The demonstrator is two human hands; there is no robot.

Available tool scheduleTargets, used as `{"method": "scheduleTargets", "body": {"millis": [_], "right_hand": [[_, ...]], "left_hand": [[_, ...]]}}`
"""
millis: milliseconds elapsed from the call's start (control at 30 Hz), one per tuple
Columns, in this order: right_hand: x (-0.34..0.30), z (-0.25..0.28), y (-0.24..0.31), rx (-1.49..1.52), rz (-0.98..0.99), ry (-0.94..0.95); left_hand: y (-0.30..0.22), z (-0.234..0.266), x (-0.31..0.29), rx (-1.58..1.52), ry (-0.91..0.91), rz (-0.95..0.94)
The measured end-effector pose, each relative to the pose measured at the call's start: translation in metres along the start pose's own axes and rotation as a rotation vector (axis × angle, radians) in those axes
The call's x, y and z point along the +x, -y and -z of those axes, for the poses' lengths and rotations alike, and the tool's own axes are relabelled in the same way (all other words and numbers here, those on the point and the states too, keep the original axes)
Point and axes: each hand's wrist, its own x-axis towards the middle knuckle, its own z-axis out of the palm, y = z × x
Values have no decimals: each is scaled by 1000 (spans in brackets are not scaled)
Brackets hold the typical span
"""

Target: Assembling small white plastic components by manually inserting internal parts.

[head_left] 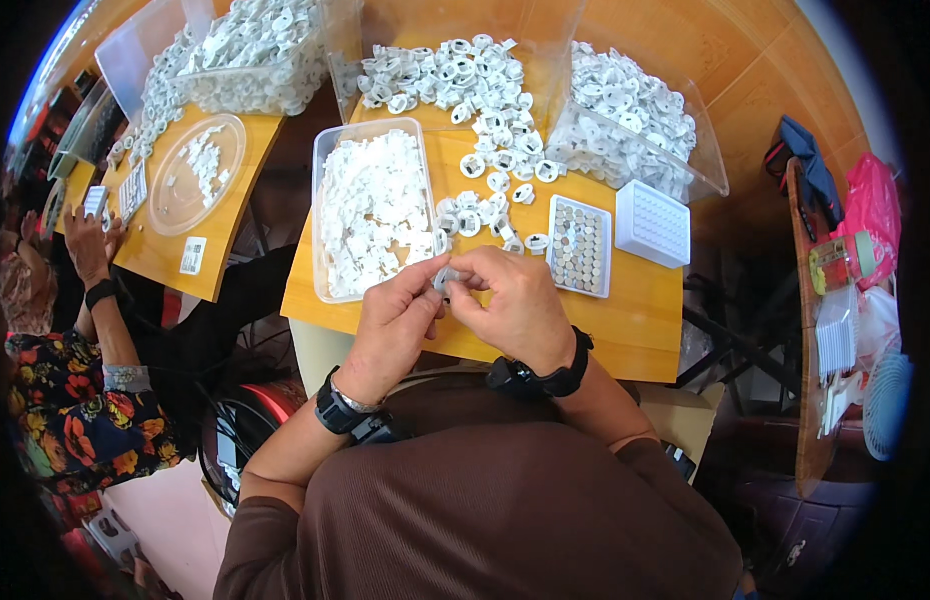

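Note:
My left hand (387, 318) and my right hand (520, 302) meet over the front of the wooden table. Pinched between their fingertips is a small white plastic part (444, 279), mostly covered by the fingers. Just left of them lies a clear shallow box (318, 240) full of small white plastic pieces (370, 205). To the right of my right hand sits a white tray (582, 293) holding rows of round silvery discs (577, 245). Loose round white plastic parts (500, 135) with dark centres spread from the back of the table toward my hands.
A white block with rows of small holes (653, 222) stands beside the disc tray. Behind it, a clear bin (710, 175) is heaped with round white parts. On the left, another person's hand (85, 240) is at a second table (210, 265). A shelf board (807, 350) stands at right.

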Motion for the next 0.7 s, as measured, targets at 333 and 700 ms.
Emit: {"method": "scheduleTargets", "body": {"millis": [333, 700], "right_hand": [[1, 3, 3, 10, -9, 58], [-4, -5, -2, 13, -14, 20]], "left_hand": [[1, 2, -1, 59, -2, 19], [11, 1, -1, 184, 0, -74]]}}
